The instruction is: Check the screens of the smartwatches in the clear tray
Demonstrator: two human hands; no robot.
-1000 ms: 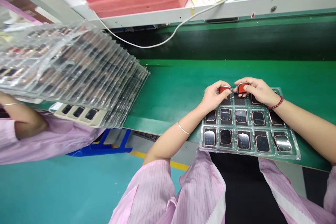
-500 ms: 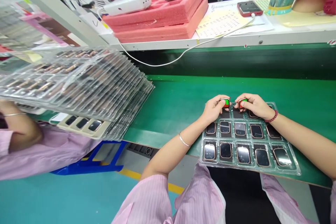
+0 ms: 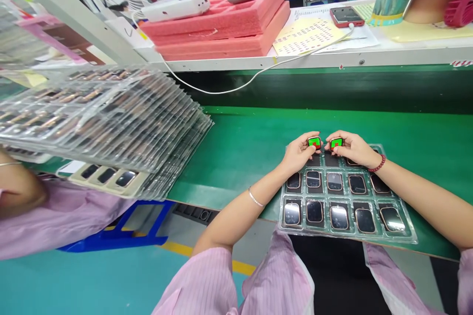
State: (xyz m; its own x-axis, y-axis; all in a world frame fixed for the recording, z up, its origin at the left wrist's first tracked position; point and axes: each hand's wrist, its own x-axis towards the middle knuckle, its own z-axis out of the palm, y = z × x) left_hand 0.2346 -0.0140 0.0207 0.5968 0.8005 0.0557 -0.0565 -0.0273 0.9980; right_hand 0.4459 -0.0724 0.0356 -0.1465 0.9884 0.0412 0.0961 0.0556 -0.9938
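My left hand (image 3: 300, 151) grips a smartwatch body (image 3: 314, 142) with its screen lit green and red. A second smartwatch body (image 3: 336, 143), lit in the same colours, is between the thumb and fingers of my right hand (image 3: 353, 148). Both are held side by side above the far row of a clear plastic tray (image 3: 408, 229). Dark-screened watch bodies (image 3: 339, 217) with gold-coloured rims sit in the tray's pockets, several to a row. Under my hands, part of the far row is hidden; two pockets there show only dark bottoms.
To the left leans a tall stack of clear trays (image 3: 148, 123) filled with watch bodies. Beside it are a beige tray (image 3: 138, 184) and another person's arm (image 3: 22, 187). On the shelf behind lie red foam blocks (image 3: 221, 24), a phone (image 3: 346, 16) and a white cable (image 3: 236, 89).
Both lit screens now face the camera more fully, and their green and red areas have changed shape. The whole view has shifted slightly. Each hand keeps its watch.
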